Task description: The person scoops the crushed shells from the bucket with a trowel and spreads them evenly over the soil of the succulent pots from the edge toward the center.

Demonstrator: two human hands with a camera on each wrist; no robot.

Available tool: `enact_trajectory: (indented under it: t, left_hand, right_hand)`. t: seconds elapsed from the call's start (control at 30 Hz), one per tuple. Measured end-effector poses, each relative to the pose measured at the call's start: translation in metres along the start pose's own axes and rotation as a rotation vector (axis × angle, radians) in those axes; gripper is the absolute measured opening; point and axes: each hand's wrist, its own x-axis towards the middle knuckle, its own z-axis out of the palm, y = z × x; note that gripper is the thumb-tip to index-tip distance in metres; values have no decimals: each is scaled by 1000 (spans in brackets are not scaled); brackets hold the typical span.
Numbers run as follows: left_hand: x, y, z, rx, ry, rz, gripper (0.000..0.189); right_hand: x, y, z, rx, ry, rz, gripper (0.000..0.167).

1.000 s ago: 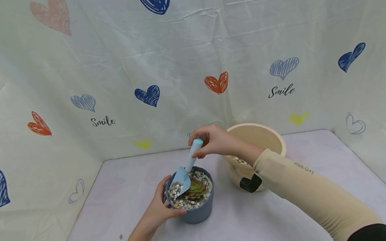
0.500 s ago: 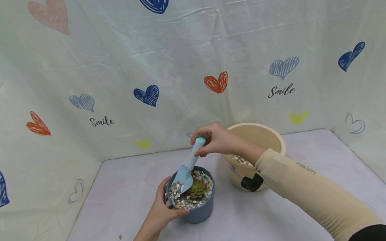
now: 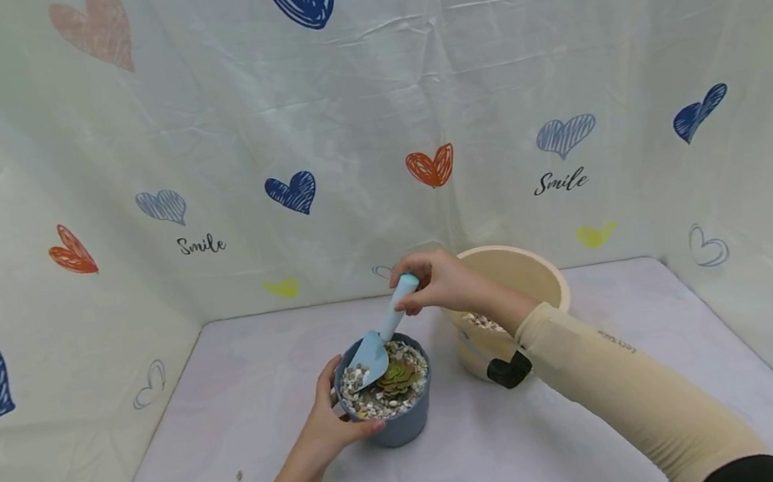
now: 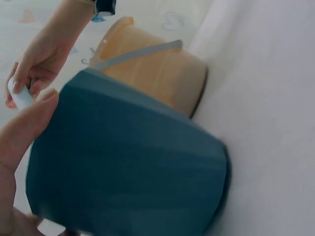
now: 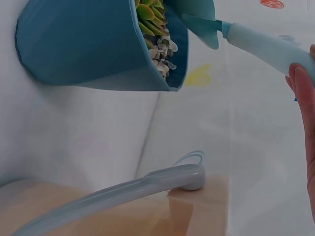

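My left hand [image 3: 328, 423] grips a blue-grey flower pot [image 3: 401, 428] from the left, thumb along its near side and fingers round the far left rim. Inside are pale gravel [image 3: 367, 406] and a green rosette succulent [image 3: 398, 376]. Between finger and thumb, my right hand [image 3: 434, 280] pinches the top of a light blue hand trowel [image 3: 371, 353]. The trowel slants down left, its blade over the gravel beside the succulent. Close up, the left wrist view shows the pot's side [image 4: 123, 157] on the table. Succulent leaves [image 5: 150, 17] and the trowel handle [image 5: 268, 46] appear in the right wrist view.
A cream bucket [image 3: 524, 274] with a grey handle [image 4: 142, 53] stands just right of the pot, partly behind my right forearm; some gravel [image 3: 483, 323] shows inside. A small brown bit [image 3: 239, 475] lies on the white table [image 3: 260, 354] at left. Heart-printed sheeting surrounds the table.
My right hand has drawn the trowel slightly up and to the right, its blade shifting toward the succulent. The left thumb has edged right along the pot, which stays nearly in place.
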Motion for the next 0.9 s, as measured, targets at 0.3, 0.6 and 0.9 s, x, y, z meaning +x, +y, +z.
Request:
enact_trajectory:
  t: [0.3,0.6,0.9]
  left_hand:
    - [15,-2,-30,17,-218,39,114]
    - [42,0,-49,62,-446,115,119]
    - [52,1,-49,49,-509,155,112]
  right_hand:
    - [-5,6,0,25,33,37,22]
    - [-7,10,-1,30,39,32,23]
    - [-9,12,0,32,58,27,22]
